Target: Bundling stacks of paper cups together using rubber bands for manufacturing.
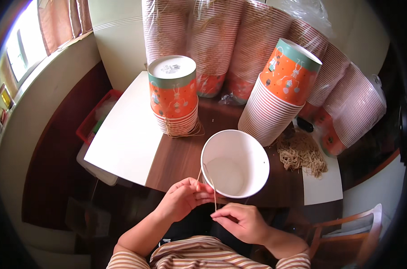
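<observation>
So on the head cam, the only feed I've got, the cup (235,163) sits around 5 o'clock from centre, mouth tipped up toward me at the table's (181,166) near edge. Can't tell if its base is resting on anything.

My left hand (182,199) is down at 7 o'clock, right by the cup's rim, fingers loosely curled. Looks like it's pinching one strand of the cord (215,199) just outside the wall. My right hand (243,222), at 5 o'clock below the cup, has thumb and forefinger closed on the other strand, which runs down from inside the rim. The spot where it goes through the wall is too small for me to make out. There's a dark dot like a hole (264,162) on the rim's 3 o'clock side.

Tips, imo: pinch close to the wall so the cord doesn't flop, pull gently and in line with the hole so the paper doesn't tear, and let the left fingers brace the rim.

A stack (173,96) stands upside down at 11 o'clock with cord loops hanging off it, another stack (275,96) leans at 2, and the spare cord heap (302,154) lies at 3, easy reach for the right.
</observation>
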`<state>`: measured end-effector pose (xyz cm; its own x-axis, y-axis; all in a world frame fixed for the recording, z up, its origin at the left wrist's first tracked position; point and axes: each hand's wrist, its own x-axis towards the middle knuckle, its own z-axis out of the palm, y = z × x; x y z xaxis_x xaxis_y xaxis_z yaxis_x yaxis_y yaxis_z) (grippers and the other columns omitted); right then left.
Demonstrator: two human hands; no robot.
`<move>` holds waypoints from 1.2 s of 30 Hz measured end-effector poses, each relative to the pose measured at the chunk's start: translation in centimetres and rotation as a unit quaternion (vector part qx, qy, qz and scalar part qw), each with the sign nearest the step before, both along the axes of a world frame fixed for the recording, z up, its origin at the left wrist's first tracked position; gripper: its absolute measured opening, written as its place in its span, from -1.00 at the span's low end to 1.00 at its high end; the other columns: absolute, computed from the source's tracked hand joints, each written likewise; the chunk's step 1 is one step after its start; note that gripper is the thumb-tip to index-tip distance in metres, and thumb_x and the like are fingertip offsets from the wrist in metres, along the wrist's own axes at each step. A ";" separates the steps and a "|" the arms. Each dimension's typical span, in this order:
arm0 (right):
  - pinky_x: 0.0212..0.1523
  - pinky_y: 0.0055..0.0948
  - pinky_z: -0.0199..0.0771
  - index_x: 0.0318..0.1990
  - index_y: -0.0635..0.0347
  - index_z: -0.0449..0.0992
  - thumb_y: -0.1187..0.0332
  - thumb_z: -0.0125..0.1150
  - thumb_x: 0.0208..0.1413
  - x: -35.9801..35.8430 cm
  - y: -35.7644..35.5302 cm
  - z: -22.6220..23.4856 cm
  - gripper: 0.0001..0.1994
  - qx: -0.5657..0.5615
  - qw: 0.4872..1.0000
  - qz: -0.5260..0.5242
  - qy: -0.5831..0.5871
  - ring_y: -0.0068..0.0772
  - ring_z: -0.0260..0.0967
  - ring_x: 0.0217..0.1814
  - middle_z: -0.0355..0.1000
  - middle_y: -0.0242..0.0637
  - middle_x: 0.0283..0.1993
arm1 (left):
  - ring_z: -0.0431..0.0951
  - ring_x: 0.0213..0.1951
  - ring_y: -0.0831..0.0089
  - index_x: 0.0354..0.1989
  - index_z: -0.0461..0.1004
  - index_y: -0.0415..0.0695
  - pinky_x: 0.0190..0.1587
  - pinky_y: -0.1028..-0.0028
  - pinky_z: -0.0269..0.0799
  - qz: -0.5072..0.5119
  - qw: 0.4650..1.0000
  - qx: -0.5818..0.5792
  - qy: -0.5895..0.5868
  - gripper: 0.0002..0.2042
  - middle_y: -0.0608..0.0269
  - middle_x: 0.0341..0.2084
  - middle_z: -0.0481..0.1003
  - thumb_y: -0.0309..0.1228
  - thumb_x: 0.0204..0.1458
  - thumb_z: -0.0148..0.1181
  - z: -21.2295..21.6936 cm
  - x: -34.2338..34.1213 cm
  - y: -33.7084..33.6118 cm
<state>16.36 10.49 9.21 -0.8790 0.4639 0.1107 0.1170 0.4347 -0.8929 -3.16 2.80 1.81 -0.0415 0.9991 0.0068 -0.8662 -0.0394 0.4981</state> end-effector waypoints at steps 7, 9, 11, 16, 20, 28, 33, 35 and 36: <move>-0.19 -0.53 0.45 -0.26 0.29 0.55 0.54 0.23 0.02 -2.0 -0.8 -7.1 -0.88 -0.080 0.990 -0.093 0.075 -0.46 0.48 -0.20 0.52 -0.23 -0.24 | 0.47 -0.21 0.48 -0.32 0.35 -0.18 -0.13 0.45 0.36 0.059 0.995 0.016 0.079 -0.92 0.15 -0.19 0.46 -0.53 0.16 -0.11 -0.9 1.8 -0.9; -0.17 -0.46 0.46 -0.33 0.27 0.55 0.55 0.25 -0.04 -2.2 -0.9 -6.0 -0.91 0.158 0.966 -0.159 0.127 -0.26 0.49 -0.20 0.50 -0.14 -0.25 | 0.45 -0.35 0.55 -0.32 0.36 -0.20 -0.26 0.53 0.38 0.140 0.952 0.034 0.270 -0.92 0.19 -0.23 0.46 -0.52 0.18 -0.09 -0.6 2.2 -1.6; -0.25 -0.42 0.45 -0.39 0.26 0.52 0.52 0.28 -0.06 -2.0 -1.0 -5.3 -0.93 0.189 0.951 -0.188 0.156 -0.25 0.45 -0.30 0.48 -0.20 -0.28 | 0.42 -0.43 0.62 -0.30 0.36 -0.22 -0.35 0.59 0.36 0.166 0.936 0.014 0.310 -0.92 0.26 -0.31 0.44 -0.51 0.18 -0.06 -0.9 2.9 -2.0; -0.38 -0.61 0.43 -0.36 0.31 0.52 0.54 0.26 -0.03 -3.4 -1.4 -4.8 -0.93 0.130 0.959 -0.180 0.174 -0.53 0.42 -0.42 0.43 -0.27 -0.38 | 0.31 -0.50 0.70 -0.33 0.38 -0.26 -0.47 0.66 0.25 0.243 0.850 0.017 0.467 -0.97 0.34 -0.45 0.37 -0.58 0.10 0.03 -1.6 3.5 -2.2; -0.45 -0.62 0.37 -0.37 0.30 0.52 0.50 0.28 -0.02 -3.5 -1.2 -4.5 -0.92 0.091 0.959 -0.214 0.159 -0.59 0.33 -0.49 0.43 -0.32 -0.44 | 0.30 -0.53 0.70 -0.33 0.39 -0.27 -0.53 0.65 0.23 0.269 0.781 0.041 0.563 -0.97 0.31 -0.48 0.36 -0.62 0.06 0.05 -0.8 3.7 -2.1; -0.38 -0.64 0.43 -0.27 0.42 0.50 0.45 0.23 0.08 -3.9 -1.3 -5.4 -0.84 0.015 0.968 -0.216 0.129 -0.62 0.39 -0.45 0.49 -0.28 -0.38 | 0.33 -0.42 0.70 -0.33 0.40 -0.25 -0.38 0.66 0.27 0.162 0.918 0.001 0.363 -0.93 0.36 -0.42 0.44 -0.54 0.13 0.00 -1.6 3.6 -2.2; -0.32 -0.61 0.45 -0.25 0.40 0.52 0.40 0.17 0.15 -4.7 -1.5 -6.1 -0.81 -0.104 0.961 -0.214 0.144 -0.59 0.42 -0.40 0.52 -0.23 -0.30 | 0.33 -0.41 0.69 -0.34 0.42 -0.21 -0.35 0.66 0.27 0.113 0.944 -0.006 0.311 -0.90 0.40 -0.41 0.44 -0.48 0.15 -0.01 -2.0 3.4 -2.0; -0.27 -0.59 0.46 -0.26 0.39 0.52 0.37 0.12 0.18 -4.8 -1.7 -6.4 -0.80 -0.194 0.943 -0.209 0.172 -0.54 0.45 -0.36 0.53 -0.21 -0.31 | 0.35 -0.40 0.67 -0.35 0.41 -0.23 -0.34 0.65 0.29 0.104 0.942 -0.011 0.319 -0.91 0.37 -0.40 0.45 -0.49 0.13 0.00 -2.2 3.2 -2.1; -0.27 -0.59 0.46 -0.26 0.39 0.52 0.37 0.12 0.18 -4.8 -1.6 -6.4 -0.80 -0.194 0.943 -0.208 0.171 -0.54 0.45 -0.36 0.53 -0.21 -0.31 | 0.38 -0.41 0.62 -0.36 0.41 -0.25 -0.35 0.62 0.31 0.124 0.941 -0.011 0.315 -0.91 0.31 -0.39 0.44 -0.52 0.12 -0.01 -2.2 3.1 -2.1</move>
